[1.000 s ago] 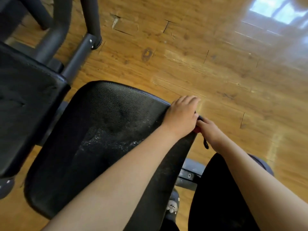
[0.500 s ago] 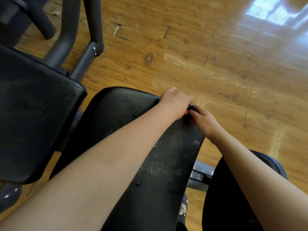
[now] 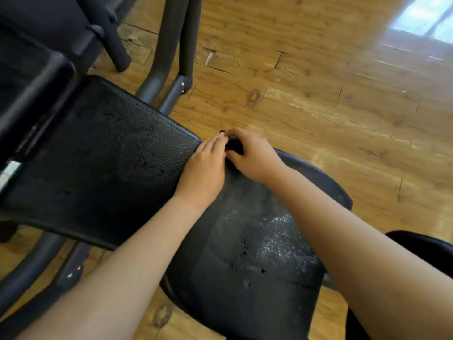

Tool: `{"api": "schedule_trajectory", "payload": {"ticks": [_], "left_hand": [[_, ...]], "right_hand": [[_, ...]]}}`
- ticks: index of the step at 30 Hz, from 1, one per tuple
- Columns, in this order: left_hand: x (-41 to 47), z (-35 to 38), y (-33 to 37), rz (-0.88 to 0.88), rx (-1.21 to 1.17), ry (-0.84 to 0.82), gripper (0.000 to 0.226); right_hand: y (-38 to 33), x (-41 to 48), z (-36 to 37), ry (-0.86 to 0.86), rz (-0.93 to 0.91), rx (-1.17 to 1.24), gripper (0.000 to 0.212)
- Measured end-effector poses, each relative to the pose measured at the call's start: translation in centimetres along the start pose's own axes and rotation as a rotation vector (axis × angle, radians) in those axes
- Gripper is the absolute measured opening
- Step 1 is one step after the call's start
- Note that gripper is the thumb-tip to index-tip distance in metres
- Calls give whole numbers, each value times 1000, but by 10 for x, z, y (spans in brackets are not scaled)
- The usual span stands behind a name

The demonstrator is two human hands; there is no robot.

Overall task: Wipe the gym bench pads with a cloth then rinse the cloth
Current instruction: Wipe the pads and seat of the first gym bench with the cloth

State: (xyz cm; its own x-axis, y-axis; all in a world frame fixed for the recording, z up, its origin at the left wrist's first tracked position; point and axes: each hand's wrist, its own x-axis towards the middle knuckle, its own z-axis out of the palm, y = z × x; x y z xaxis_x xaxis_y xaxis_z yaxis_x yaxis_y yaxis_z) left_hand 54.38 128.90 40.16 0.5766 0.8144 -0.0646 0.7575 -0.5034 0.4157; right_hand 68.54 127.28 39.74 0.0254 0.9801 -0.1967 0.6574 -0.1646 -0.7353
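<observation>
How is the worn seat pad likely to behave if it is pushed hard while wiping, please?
The seat pad probably yields slightly, as it looks like cushioned vinyl. Its small holes and pale flaky patch suggest the skin may tear or shed under hard rubbing. Carried on a metal frame, it likely will not slide.

The back pad [image 3: 110, 163] of the bench was black with a pebbled grain and a stitched far edge, and it lay tilted. The seat pad [image 3: 245, 253] met it, black too, speckled with pale flecks and small dark pits. A small dark cloth [image 3: 234, 144] sat bunched at their far junction, gripped by the right hand [image 3: 255, 155].
</observation>
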Motion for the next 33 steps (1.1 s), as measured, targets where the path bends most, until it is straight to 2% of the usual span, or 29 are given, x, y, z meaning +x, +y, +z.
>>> {"api": "schedule_trajectory", "payload": {"ticks": [3,7,11,17,24,27,33], "left_hand": [[-15,22,-2,-32,-24,86,48],[-15,28,-7,35,-79,96,51],[-15,27,-5,40,-87,90,58],[-10,32,-2,10,81,53,55],[-7,34,-1,-33,145,21,56],[-8,34,-1,-53,152,26,57],[-8,36,0,-20,218,81,60]], "right_hand": [[0,0,5,15,-65,-11,39],[20,-13,6,113,-133,6,49],[34,-45,17,283,-8,17,66],[22,-67,51,450,120,62,67],[10,-40,50,450,148,72,47],[13,-47,56,506,114,130,49],[30,-85,82,492,30,-7,56]]}}
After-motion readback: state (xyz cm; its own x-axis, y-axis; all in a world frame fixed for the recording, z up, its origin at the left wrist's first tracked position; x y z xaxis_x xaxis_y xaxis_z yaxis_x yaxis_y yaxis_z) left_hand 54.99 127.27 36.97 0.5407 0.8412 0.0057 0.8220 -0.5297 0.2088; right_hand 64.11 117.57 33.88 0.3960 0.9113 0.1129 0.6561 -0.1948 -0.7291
